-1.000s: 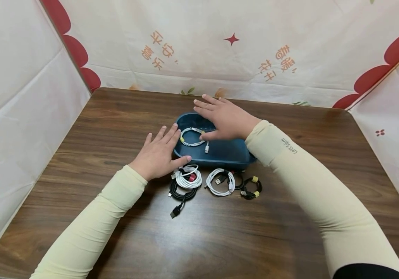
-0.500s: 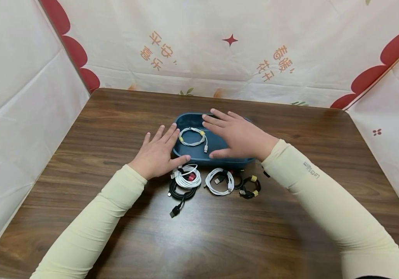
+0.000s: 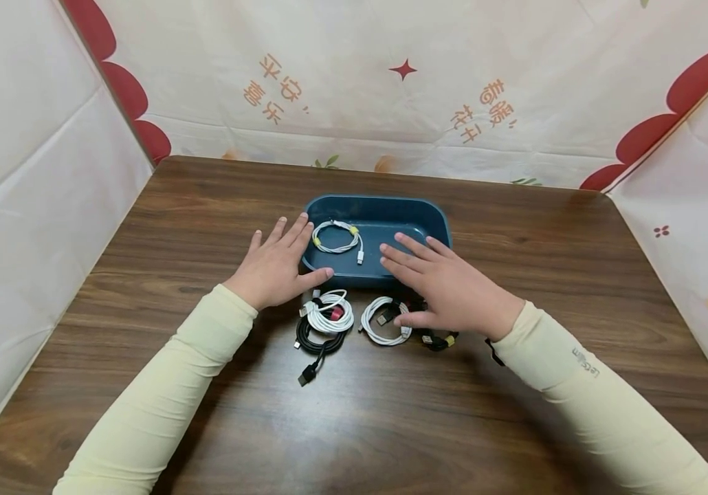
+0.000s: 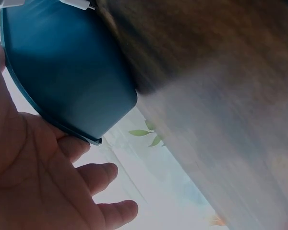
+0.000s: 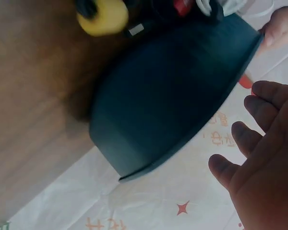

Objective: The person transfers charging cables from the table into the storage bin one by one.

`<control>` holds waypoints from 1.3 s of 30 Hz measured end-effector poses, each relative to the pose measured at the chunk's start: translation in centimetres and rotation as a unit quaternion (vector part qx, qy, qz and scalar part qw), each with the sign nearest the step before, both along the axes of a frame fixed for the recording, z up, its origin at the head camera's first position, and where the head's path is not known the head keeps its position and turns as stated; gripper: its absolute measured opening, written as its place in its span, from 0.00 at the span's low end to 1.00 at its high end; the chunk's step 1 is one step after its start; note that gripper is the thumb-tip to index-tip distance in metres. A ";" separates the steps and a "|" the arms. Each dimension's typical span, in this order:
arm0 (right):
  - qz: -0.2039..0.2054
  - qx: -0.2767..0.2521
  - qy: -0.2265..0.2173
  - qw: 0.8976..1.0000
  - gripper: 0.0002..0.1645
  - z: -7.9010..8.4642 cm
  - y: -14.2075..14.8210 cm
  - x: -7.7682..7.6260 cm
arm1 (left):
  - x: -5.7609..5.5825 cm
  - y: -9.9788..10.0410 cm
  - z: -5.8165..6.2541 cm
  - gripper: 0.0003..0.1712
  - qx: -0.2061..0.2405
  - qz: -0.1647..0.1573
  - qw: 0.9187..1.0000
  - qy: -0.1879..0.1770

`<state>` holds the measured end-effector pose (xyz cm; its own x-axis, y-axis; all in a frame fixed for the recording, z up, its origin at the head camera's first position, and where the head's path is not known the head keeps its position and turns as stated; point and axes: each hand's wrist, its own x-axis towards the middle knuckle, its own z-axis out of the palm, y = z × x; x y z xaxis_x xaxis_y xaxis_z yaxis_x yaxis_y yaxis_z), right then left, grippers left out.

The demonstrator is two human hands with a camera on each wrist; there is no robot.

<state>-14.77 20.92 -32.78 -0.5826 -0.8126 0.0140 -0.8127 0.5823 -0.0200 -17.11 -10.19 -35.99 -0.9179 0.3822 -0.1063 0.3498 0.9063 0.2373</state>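
A dark blue bin (image 3: 379, 280) stands on the table with one coiled white cable (image 3: 337, 249), banded in yellow, at its left inside. My left hand (image 3: 275, 268) rests with spread fingers at the bin's left rim; the left wrist view shows its fingers along the bin's edge (image 4: 48, 117). My right hand (image 3: 453, 285) hovers with straight fingers over the bin's front right corner and holds nothing. Under it lies a black cable with yellow bands (image 3: 439, 341), partly hidden. Left of that lies a white cable coil (image 3: 369, 330), and another white coil (image 3: 332, 316) overlaps a black cable (image 3: 313, 344).
The brown wooden table (image 3: 354, 426) has a white printed cloth (image 3: 354, 82) hanging behind it and at both sides. A black USB plug (image 3: 307, 375) points toward the front of the table, below the left coils.
My right hand has drawn back from over the bin's far side toward its front right corner, above the cables, uncovering more of the bin. The left hand stays at the left rim.
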 end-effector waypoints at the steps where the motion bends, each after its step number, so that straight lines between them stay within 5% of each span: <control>1: 0.001 0.001 -0.002 1.000 0.54 -0.2 0.1 0.3 | 0.0 0.0 0.0 0.57 0.000 0.001 1.000 -0.001; 12: -0.003 -0.010 -0.005 1.000 0.53 -2.2 0.7 2.1 | 0.0 0.0 -0.3 0.57 0.005 0.000 1.000 0.000; 22: -0.042 0.015 -0.027 0.999 0.65 -2.9 0.4 2.9 | -0.1 0.0 -0.3 0.57 0.008 -0.002 1.000 0.005; 39: -0.070 0.072 0.038 0.994 0.61 -4.2 -0.8 3.7 | -0.2 -0.1 -0.3 0.57 0.012 -0.005 1.000 0.008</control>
<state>-11.05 20.13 -36.95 -0.6924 -0.7199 -0.0481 -0.7189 0.6828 0.1303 -17.36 -10.26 -36.34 -0.9156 0.3935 -0.0824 0.3626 0.8968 0.2534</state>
